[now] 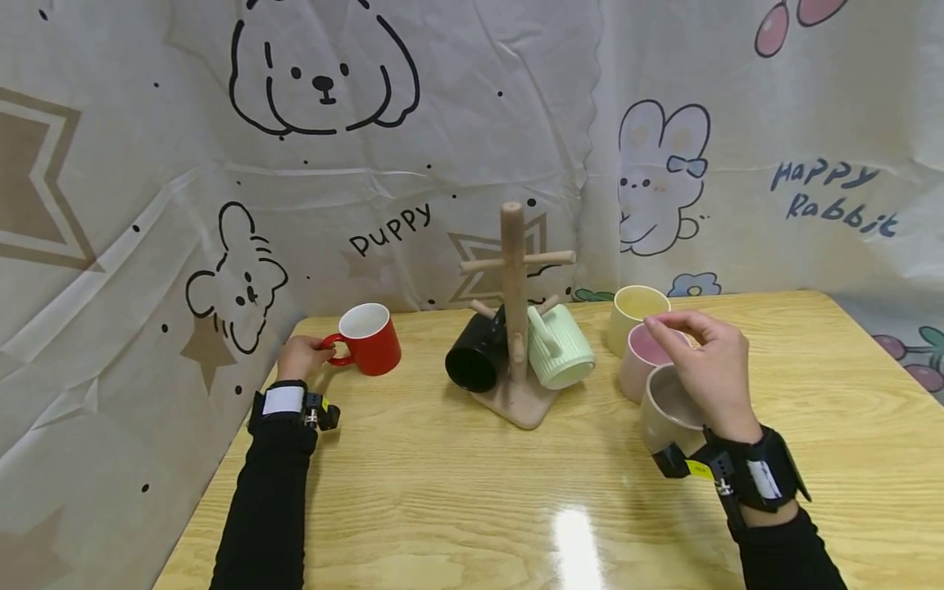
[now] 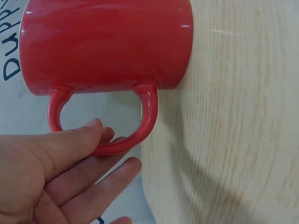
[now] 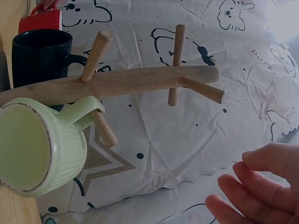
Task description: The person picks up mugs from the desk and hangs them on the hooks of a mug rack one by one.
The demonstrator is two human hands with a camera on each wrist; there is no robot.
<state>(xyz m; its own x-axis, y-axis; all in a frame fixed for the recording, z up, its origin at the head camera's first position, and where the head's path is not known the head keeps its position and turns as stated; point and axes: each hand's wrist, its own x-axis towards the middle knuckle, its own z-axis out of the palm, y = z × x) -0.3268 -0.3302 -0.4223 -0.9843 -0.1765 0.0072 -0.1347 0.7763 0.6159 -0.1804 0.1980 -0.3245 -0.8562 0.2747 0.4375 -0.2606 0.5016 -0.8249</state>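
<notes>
At the far left, my left hand [image 1: 301,358] pinches the handle of a red mug [image 1: 378,344] between thumb and fingers. That mug stands upright, white inside; the left wrist view shows the thumb [image 2: 79,137] on its handle. My right hand [image 1: 711,369] hovers over a grey-beige mug [image 1: 664,422] and a pink mug [image 1: 637,369], its fingers loosely bent with nothing between them. In the middle stands a wooden mug rack [image 1: 512,246]. A black mug [image 1: 472,356] and a pale green ribbed mug [image 1: 564,348] hang by their handles from its lower pegs.
A yellow mug [image 1: 627,324] stands behind the pink one at the right. The rack's upper pegs [image 1: 549,258] stick out sideways and hold no mugs. A printed cloth [image 1: 442,98] hangs behind the wooden table [image 1: 413,500] and along its left side.
</notes>
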